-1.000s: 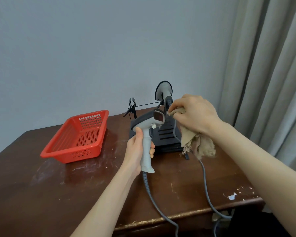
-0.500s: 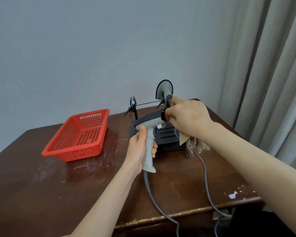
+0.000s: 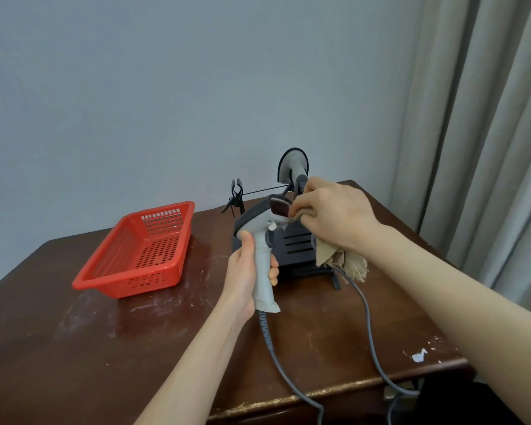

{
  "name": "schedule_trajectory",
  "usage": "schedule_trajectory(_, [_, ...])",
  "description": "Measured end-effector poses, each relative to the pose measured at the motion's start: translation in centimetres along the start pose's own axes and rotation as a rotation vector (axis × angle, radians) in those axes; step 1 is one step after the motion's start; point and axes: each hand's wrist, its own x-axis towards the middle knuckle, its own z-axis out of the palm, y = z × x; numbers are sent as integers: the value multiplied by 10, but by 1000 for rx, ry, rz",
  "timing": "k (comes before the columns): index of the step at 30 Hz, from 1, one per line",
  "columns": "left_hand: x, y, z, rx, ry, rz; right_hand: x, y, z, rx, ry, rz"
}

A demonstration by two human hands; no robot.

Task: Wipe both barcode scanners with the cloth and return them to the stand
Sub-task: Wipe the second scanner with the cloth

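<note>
You hold the barcode scanner (image 3: 258,219) above the table (image 3: 105,348), just in front of the dark slotted stand (image 3: 295,246). Its grey handle points down and its dark-topped head is tilted up toward the right. Your left hand (image 3: 244,277) is wrapped round the handle, with the thumb up the near side and the fingers curled round the far side. Your right hand (image 3: 334,216) bunches the tan cloth (image 3: 341,260) and presses a fold of it against the front of the head, right beside the reddish scan window (image 3: 279,207). The frayed rest of the cloth hangs below your wrist, in front of the stand. Your two hands are close together but do not touch.

A coiled grey cable (image 3: 265,332) drops from the handle's base and runs off the near edge of the table. A second, smooth cable (image 3: 365,317) runs from behind the cloth to the same edge.

Behind your right hand rises a grey, dark-rimmed cone (image 3: 293,165); you cannot tell whether it is the other scanner or part of the stand. A small black clip (image 3: 236,196) stands to its left.

A red perforated basket (image 3: 141,253) sits well to the left. A grey wall (image 3: 166,87) is behind the table and a curtain (image 3: 488,148) hangs to the right.
</note>
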Motion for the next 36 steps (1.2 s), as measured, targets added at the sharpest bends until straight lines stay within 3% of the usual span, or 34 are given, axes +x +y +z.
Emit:
schedule_trajectory(2, [-1,1,-2,-57,-6,-46,1,6,-2,-21,-2,74])
schedule_trajectory(5, [1,2,-5,-159,-33,-115,-1,11,-5,146,123,164])
schedule_trajectory(11, [-1,-3,-1,-211,-79,-148,-6,-7,-4,202,246,72])
schedule_trajectory(16, [-4,-2,4,-204,-91,-153,-3,-13,3,98,185,76])
schedule_trajectory(29, [-5,0,5,-126,-50,-136,2,-26,-5,456,113,48])
schedule_trajectory(36, [-6,1,4,-82,-56,-111,1,-14,-11,315,-5,50])
